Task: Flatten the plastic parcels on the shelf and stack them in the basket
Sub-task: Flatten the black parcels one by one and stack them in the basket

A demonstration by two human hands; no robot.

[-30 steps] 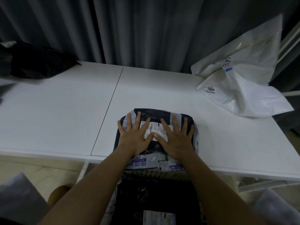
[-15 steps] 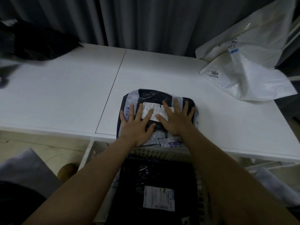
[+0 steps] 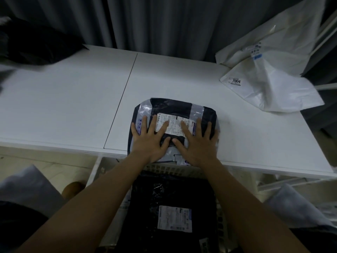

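Observation:
A dark plastic parcel (image 3: 173, 107) with clear tape bands and a white label lies at the front edge of the white shelf (image 3: 73, 106). My left hand (image 3: 150, 140) and my right hand (image 3: 197, 143) lie flat on top of it, fingers spread, palms pressing down side by side. Below the shelf edge stands a white basket (image 3: 96, 172); a black parcel (image 3: 173, 198) with a white label lies in it. A white parcel (image 3: 269, 88) marked 7004 rests at the shelf's far right, with another white parcel (image 3: 273, 42) leaning behind it.
A black bag (image 3: 36, 46) lies at the shelf's far left corner. Grey curtains (image 3: 164, 24) hang behind the shelf. A seam runs down the shelf's middle. Pale floor shows under the shelf on the left, and my knees flank the basket.
Both hands stay flat on the dark parcel, which has slid a little toward the front edge. The view has tilted down, showing more of the basket.

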